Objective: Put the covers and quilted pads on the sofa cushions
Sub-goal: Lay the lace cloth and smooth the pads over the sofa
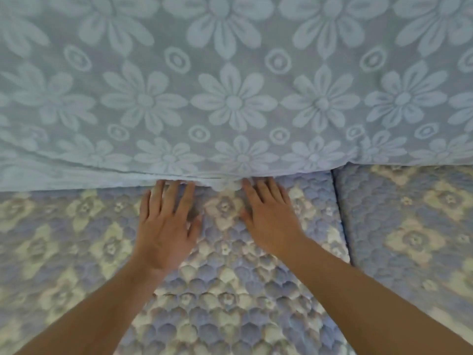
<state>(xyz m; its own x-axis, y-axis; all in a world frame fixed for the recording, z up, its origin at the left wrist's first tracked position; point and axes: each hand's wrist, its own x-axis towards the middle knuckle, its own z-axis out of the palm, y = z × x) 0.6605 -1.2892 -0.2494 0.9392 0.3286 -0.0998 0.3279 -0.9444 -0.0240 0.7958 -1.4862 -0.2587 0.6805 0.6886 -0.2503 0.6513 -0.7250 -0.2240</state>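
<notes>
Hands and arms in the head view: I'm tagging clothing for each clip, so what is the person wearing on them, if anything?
Nothing shows on them. The left hand and right hand are bare, with no gloves, and no rings, watch or bracelet can be made out. Both forearms are uncovered right down to the bottom edge of the picture, so no sleeve comes into view. The frame is slightly blurred, so small marks cannot be ruled out.

Two hands (165, 226), two quilted pads (230, 290), one cover (230, 85)

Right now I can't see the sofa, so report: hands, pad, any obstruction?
Left hand and right hand flat, pressing quilted pad. Fingertips at flowered cover edge. Nothing in the way.
</notes>
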